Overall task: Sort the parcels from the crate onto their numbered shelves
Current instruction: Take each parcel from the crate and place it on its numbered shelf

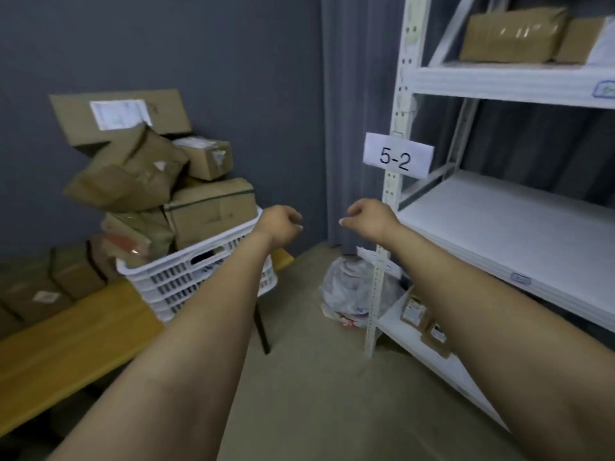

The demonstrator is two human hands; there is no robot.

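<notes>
Mostly undone, I'd say: brown cardboard parcels (209, 211) heap the white slatted plastic crate (186, 277), few sit on the white metal shelves (499, 234), and the left grip (281, 226) and right grip (367, 217) hang loosely curled, empty.

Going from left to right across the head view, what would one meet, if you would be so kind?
The white crate → left hand → right hand → taped parcel on the upper shelf.

We see brown parcels (213, 211) heaped in a white slatted crate (199, 277), a yellow wooden surface (66, 341), white shelves (499, 234), grey walls (166, 44).
</notes>
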